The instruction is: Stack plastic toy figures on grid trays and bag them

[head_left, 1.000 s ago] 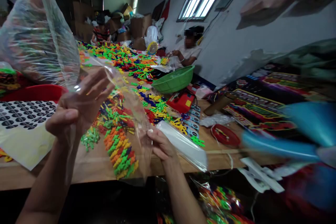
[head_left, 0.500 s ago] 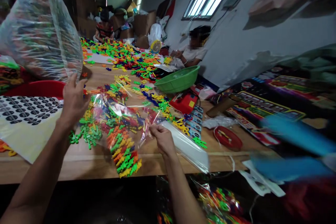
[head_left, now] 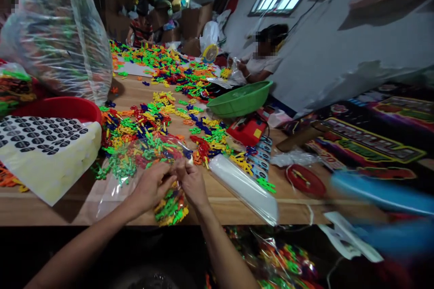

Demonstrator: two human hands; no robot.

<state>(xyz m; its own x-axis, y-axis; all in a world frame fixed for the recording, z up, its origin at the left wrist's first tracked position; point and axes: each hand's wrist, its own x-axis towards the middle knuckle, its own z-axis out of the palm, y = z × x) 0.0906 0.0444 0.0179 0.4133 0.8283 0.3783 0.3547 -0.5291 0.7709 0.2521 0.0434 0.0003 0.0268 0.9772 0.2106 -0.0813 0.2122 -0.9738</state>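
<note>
Both hands in close, near the front of the bench point(head_left: 217, 210), almost touching each other. Left hand point(head_left: 154, 185): fingers curled in, pinching film of the clear plastic bag point(head_left: 113, 189). Right hand point(head_left: 191, 180): fingers and thumb pinched on the same bag, at its right end. Bag lies mostly left of and beyond the hands, loose film draped over the near heap of coloured plastic pieces point(head_left: 117, 167) and onto bare wood. Exact grip points on the rim hard to read, film too transparent

Neat bundle of coloured pieces point(head_left: 171, 210) sits right below the fingers, between the wrists, its near end at the bench's front edge. Forearms cross that edge on either side of it

Room: right side tight-ish, a narrow wood strip, then the stack of flat clear bags point(head_left: 244, 189) angled out to the front edge. Red dish point(head_left: 305, 180) further right, well apart. Left side, wood shows under and around the film up to the printed sheet point(head_left: 59, 167), which hangs over the red basin point(head_left: 64, 106). Far side crowded: loose pieces run back to the big pile point(head_left: 162, 65), red device point(head_left: 247, 128) and green basin point(head_left: 239, 99) at far right. Another wood patch point(head_left: 134, 95) beyond the near heap, beside the big filled sack point(head_left: 64, 40)
</note>
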